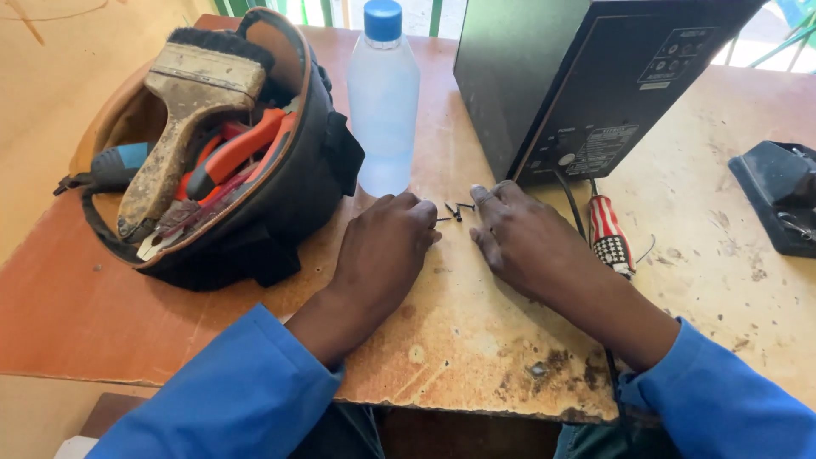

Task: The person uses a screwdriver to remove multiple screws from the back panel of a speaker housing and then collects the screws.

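Your left hand point(387, 246) and right hand point(523, 238) both lie palm-down on the bench point(459, 340), holding nothing, fingertips either side of the small dark screws point(455, 209) just in front of the black speaker box point(586, 76). I count maybe three or four; your fingers hide part of the pile. One striped-handle screwdriver point(609, 234) lies right of your right hand, tip hidden; one clear bottle point(383, 93) and one tool bag point(212, 144) stand left of the box, whose top is cut off.

The two hands, left point(384, 242) and right point(520, 238), rest on the worn wooden counter point(459, 340) with a narrow gap between their fingertips, where small dark screws point(455, 209) lie. Ahead, the clear plastic bottle with a blue cap point(383, 98) and the black speaker box point(578, 76) stand close, and the open black tool bag point(212, 144) crowds the left. The striped-handled screwdriver point(609, 234) lies just beside the right hand, while the counter nearer the body and at far right lies bare.
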